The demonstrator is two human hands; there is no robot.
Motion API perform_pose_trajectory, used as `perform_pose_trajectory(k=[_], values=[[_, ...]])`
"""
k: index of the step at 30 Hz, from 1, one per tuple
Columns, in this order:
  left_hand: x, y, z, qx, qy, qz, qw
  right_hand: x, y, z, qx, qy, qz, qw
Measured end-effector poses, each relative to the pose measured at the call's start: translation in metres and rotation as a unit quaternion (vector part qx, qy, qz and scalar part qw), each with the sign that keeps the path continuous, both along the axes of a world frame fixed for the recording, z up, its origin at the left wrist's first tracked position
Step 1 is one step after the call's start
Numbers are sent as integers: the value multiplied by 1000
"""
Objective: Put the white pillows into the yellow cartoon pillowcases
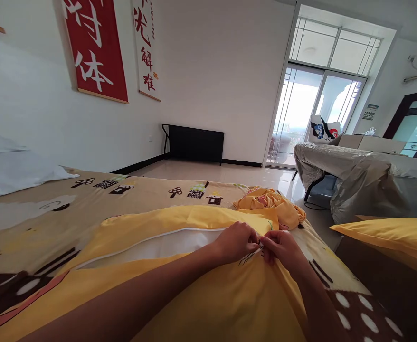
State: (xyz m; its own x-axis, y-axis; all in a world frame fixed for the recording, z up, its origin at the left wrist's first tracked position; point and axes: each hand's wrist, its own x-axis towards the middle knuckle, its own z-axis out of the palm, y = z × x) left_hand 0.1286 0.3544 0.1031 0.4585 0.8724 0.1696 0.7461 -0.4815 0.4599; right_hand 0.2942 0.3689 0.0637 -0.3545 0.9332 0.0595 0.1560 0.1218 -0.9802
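A yellow pillowcase [237, 289] lies across the bed in front of me. Its long opening is edged with a white zipper [147, 238], and a white pillow [173, 247] shows through the gap. At the right end of this opening, my left hand [239, 242] is closed in a pinch on the zipper. Right beside it, my right hand [281, 246] pinches the pillowcase edge between thumb and fingers. The fingertips nearly meet, so the zipper pull is hidden from me. Just beyond the hands sits a bunched yellow cloth [265, 199].
A patterned beige blanket [151, 190] covers the bed. White bedding [16, 166] lies at left, and another yellow pillow [390, 237] at right. A plastic-covered table [351, 156] carries boxes. A folded black table [196, 144] leans on the far wall.
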Motion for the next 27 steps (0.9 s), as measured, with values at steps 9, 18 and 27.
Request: perform_pose_trajectory(k=[9,18,27], values=[[0,-1,0,31,28,-19,999,4,0,2,9,-4,4,1000],[9,-15,-4,109,149,9,983,-1,-2,1,-5,-5,15,1000],[11,-12,5,72,146,49,985,0,0,-2,17,-35,25,999]])
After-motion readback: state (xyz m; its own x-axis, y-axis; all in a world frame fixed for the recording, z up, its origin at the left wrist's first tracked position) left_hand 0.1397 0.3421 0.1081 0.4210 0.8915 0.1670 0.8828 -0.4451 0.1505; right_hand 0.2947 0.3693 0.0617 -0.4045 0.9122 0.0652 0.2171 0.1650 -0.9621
